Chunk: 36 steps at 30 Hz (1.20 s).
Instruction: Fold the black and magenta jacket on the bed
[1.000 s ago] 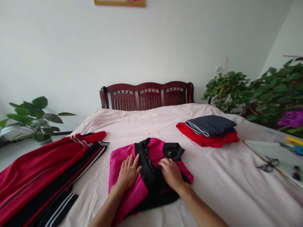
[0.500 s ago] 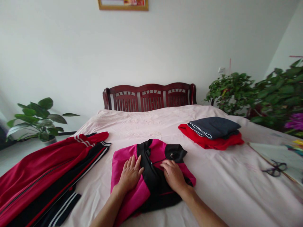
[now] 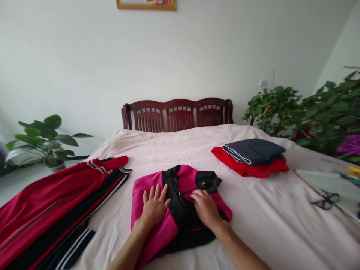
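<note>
A pink and black jacket (image 3: 188, 175), partly folded, lies in front of me on the bed. My left hand (image 3: 155, 207) rests flat on its pink left part, fingers spread. On the black right part, my right hand (image 3: 206, 205) has its fingers bent and held together at the fabric near the collar opening; its thumb is mostly hidden. The fingertips appear closed on the jacket's cloth.
A red track jacket (image 3: 53, 197) with black trousers (image 3: 102, 202) lies at the left. Folded dark grey clothing (image 3: 257, 151) sits on red clothing (image 3: 253, 171) at the right. Black glasses (image 3: 326, 200) lie farther right. Beyond the bedspread (image 3: 168, 146) stands a wooden headboard (image 3: 180, 116).
My left hand's fingers have spread wider on the jacket. My right hand stays in nearly the same place. The clothing has not visibly moved.
</note>
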### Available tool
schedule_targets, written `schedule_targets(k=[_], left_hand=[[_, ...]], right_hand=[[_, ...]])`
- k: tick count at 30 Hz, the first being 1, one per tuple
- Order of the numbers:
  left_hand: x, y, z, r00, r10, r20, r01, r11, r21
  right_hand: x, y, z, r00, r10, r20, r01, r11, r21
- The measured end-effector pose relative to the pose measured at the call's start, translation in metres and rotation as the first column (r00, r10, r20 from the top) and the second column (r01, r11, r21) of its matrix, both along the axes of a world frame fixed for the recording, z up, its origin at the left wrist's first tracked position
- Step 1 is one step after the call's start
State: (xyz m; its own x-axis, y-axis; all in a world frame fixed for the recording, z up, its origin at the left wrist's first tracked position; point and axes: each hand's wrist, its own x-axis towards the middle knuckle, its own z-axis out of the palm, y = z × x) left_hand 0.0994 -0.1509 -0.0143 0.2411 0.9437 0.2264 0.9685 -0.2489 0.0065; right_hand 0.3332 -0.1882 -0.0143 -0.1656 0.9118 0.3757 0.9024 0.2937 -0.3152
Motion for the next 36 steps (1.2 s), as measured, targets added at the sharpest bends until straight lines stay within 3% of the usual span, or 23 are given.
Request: schedule_targets(k=[4, 8, 11, 13, 15, 17, 19, 23, 26, 28, 31, 33, 36], left_hand=[[0.0, -0.003, 0.009, 0.999, 0.01, 0.032, -0.008, 0.998, -0.059], [-0.023, -0.007, 0.011, 0.99, -0.043, 0.137, 0.056, 0.994, -0.094], [-0.055, -0.013, 0.002, 0.936, 0.084, 0.342, -0.074, 0.996, -0.041], [-0.077, -0.018, -0.004, 0.804, 0.172, 0.57, -0.146, 0.985, -0.093], [-0.094, -0.027, -0.005, 0.565, 0.276, 0.778, -0.138, 0.961, -0.24], [-0.103, -0.038, 0.001, 0.299, 0.419, 0.857, -0.075, 0.906, -0.416], [-0.105, -0.051, 0.011, 0.109, 0.539, 0.835, 0.034, 0.838, -0.545], [-0.094, -0.068, 0.029, -0.074, 0.637, 0.767, 0.334, 0.741, -0.583], [-0.083, -0.07, 0.033, -0.182, 0.669, 0.72, 0.381, 0.723, -0.576], [-0.077, -0.069, 0.034, -0.241, 0.661, 0.711, 0.352, 0.742, -0.57], [-0.065, -0.065, 0.042, -0.283, 0.602, 0.747, 0.302, 0.795, -0.526], [-0.053, -0.061, 0.055, -0.256, 0.54, 0.802, 0.272, 0.836, -0.476], [-0.025, -0.053, 0.083, -0.123, 0.39, 0.913, 0.268, 0.899, -0.347]], right_hand=[[0.0, -0.001, 0.002, 1.0, 0.0, -0.009, 0.0, 1.0, -0.008], [0.0, -0.001, 0.002, 1.0, 0.005, -0.007, -0.005, 1.0, -0.023], [0.0, 0.0, 0.0, 1.0, 0.005, -0.014, -0.005, 1.0, -0.018], [0.0, 0.001, -0.003, 0.999, 0.004, -0.043, -0.004, 1.0, -0.005], [0.001, 0.003, -0.004, 0.994, -0.003, -0.105, 0.006, 1.0, 0.027], [0.0, 0.004, 0.0, 0.982, -0.002, -0.191, 0.018, 0.996, 0.085], [-0.007, 0.004, 0.012, 0.962, 0.045, -0.269, -0.002, 0.987, 0.158], [-0.041, -0.003, 0.047, 0.916, 0.252, -0.313, -0.178, 0.953, 0.244], [-0.073, -0.002, 0.056, 0.897, 0.316, -0.308, -0.277, 0.947, 0.165], [-0.088, 0.002, 0.048, 0.9, 0.284, -0.331, -0.305, 0.952, -0.013], [-0.094, 0.009, 0.034, 0.885, 0.182, -0.428, -0.323, 0.902, -0.286], [-0.087, 0.01, 0.031, 0.827, 0.102, -0.553, -0.347, 0.866, -0.359], [-0.071, 0.006, 0.037, 0.688, 0.027, -0.726, -0.4, 0.848, -0.347]])
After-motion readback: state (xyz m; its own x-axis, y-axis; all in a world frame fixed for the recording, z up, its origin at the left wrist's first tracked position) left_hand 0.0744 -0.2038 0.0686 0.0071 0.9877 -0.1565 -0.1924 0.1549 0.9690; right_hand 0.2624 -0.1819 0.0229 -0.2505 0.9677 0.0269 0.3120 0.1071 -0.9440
